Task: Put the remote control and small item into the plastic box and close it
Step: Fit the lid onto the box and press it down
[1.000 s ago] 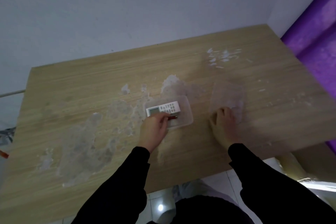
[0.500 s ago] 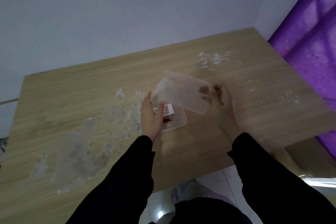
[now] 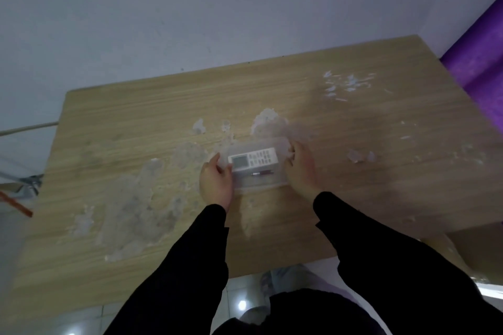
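Head view. Wooden desk (image 3: 353, 122), its surface marked with pale, patchy residue, set against a grey wall (image 3: 190, 8); purple material (image 3: 479, 62) at the right edge; tiled floor (image 3: 245, 294) below the near desk edge. Clear plastic box (image 3: 255, 185) resting on the desk near its middle. Inside it, seen through the clear plastic: white remote control (image 3: 254, 162), lying lengthwise with its screen end toward the left, and just on the near side of it a small item (image 3: 262, 173), slender, dark red with a metallic tip, parallel to the remote. A lid appears to sit over the box; whether it is fully seated cannot be told. Left hand (image 3: 216, 183), black sleeve, at the box's left end, fingers (image 3: 215, 162) curled and pressed against that end. Right hand (image 3: 300, 168), black sleeve, at the box's right end, its fingers bent around the far right corner, gripping the box.
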